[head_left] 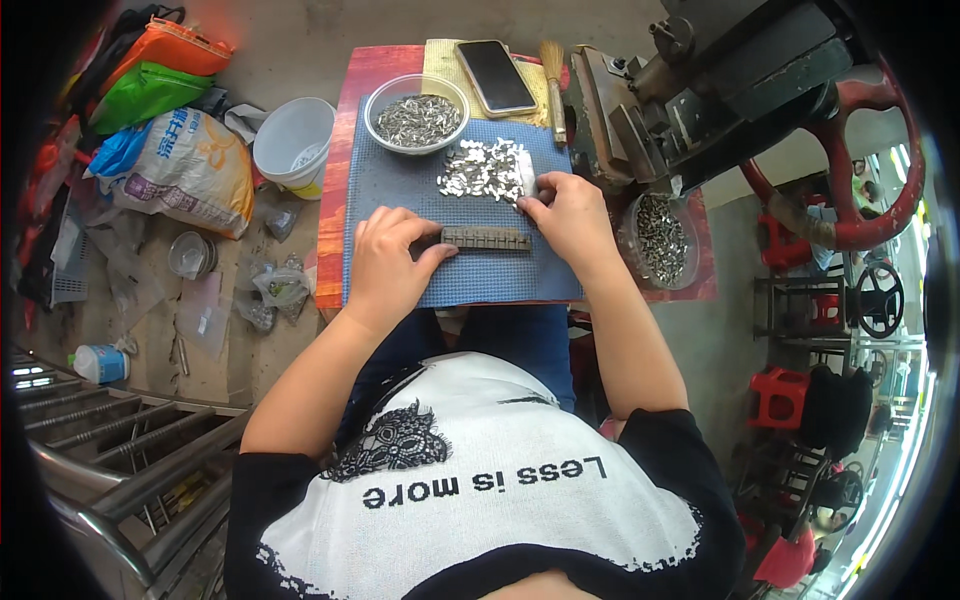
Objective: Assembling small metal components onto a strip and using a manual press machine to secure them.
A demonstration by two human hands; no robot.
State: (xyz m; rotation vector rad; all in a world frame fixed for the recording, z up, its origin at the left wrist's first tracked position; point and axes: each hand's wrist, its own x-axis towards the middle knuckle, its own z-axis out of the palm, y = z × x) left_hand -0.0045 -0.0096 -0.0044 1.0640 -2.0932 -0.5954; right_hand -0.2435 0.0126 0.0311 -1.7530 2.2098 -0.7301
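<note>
My left hand (pixel 388 258) grips the left end of a dark slotted metal bar (pixel 490 239), thumb on its near side and fingers behind. The bar lies crosswise on a blue textured mat (pixel 400 195). My right hand (pixel 570 215) is at the right edge of a spread of small white and dark metal pieces (pixel 480 170). Its thumb and index finger are pinched together; what is between them is too small to make out. A clear round bowl (pixel 368 112) full of small silvery pieces stands behind the bar, at the mat's far left.
A phone (pixel 495 78) and a brush (pixel 553 85) lie at the table's far side. A dark machine with a red handwheel (pixel 850 235) stands at the right, beside a tub of metal pieces (pixel 660 240). On the left are a white bucket (pixel 290 150), bags and metal railings (pixel 150 500).
</note>
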